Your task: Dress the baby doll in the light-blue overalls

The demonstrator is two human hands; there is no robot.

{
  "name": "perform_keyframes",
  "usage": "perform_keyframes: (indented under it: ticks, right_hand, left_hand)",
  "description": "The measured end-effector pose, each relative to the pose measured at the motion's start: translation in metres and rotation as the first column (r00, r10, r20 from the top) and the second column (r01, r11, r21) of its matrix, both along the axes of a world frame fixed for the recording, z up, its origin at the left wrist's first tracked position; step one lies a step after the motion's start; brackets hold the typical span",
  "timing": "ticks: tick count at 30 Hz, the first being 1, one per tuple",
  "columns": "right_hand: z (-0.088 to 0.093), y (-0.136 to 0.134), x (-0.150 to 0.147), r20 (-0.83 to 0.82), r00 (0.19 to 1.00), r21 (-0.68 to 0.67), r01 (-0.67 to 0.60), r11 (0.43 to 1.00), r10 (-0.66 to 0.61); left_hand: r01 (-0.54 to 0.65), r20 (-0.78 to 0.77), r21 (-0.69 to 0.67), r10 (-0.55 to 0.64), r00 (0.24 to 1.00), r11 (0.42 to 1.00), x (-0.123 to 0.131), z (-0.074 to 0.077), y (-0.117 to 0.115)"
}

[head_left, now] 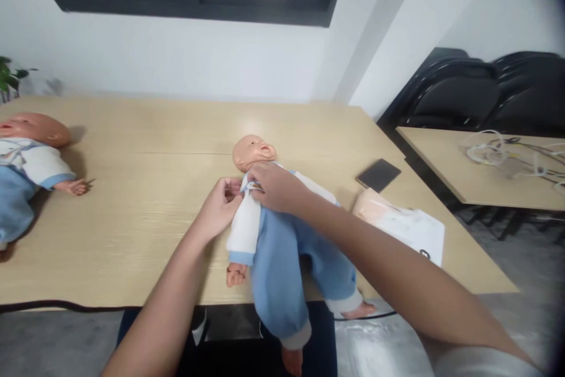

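Note:
A baby doll point(253, 153) lies on its back on the wooden table, its blue trouser legs point(278, 271) hanging over the front edge. It wears a white top point(245, 227) with blue trim. My left hand point(223, 203) has its fingers curled at the top's shoulder, beside the doll's neck. Across the doll's chest reaches my right hand point(273, 186), fingers pinched on the top's collar near the neck. Its fingertips are partly hidden, and a small bit of the blue-edged cloth shows between the two hands.
A second dressed doll point(48, 159) lies at the left. To the right are a dark phone point(378, 174) and a white packet point(410, 230). A side table point(494, 183) holds tangled cables, with black folding chairs point(459, 92) behind it. A dark cable point(57, 304) runs along the front edge.

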State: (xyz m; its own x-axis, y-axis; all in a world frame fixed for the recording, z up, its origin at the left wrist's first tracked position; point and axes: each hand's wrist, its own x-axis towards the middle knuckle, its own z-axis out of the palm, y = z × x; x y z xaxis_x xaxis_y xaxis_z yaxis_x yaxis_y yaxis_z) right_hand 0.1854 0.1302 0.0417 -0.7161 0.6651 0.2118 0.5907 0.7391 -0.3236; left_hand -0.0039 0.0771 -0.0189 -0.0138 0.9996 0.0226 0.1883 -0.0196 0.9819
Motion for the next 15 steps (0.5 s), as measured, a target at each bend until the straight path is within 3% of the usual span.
perform_keyframes:
  ticks: [2,4,11,15]
  right_hand:
    - [-0.002,-0.003,0.001,-0.022,0.999,0.000,0.025,1.000,-0.025]
    - [-0.002,-0.007,0.001,-0.027,0.999,0.015,0.043,0.999,-0.043]
    - [0.008,-0.017,-0.004,0.146,0.977,0.100,0.142,0.985,-0.156]
    - [0.020,-0.019,-0.008,0.323,0.939,0.213,0.052,0.976,-0.121]
  left_hand:
    - [0.094,0.131,-0.129,-0.077,0.988,0.987,0.001,-0.003,-0.006]
    - [0.138,0.224,-0.168,-0.099,0.970,0.976,0.003,-0.006,-0.011]
    - [-0.137,0.143,-0.117,0.153,0.978,0.984,0.020,-0.012,-0.010]
    - [-0.124,0.413,-0.217,0.207,0.887,0.968,0.035,-0.004,-0.023]
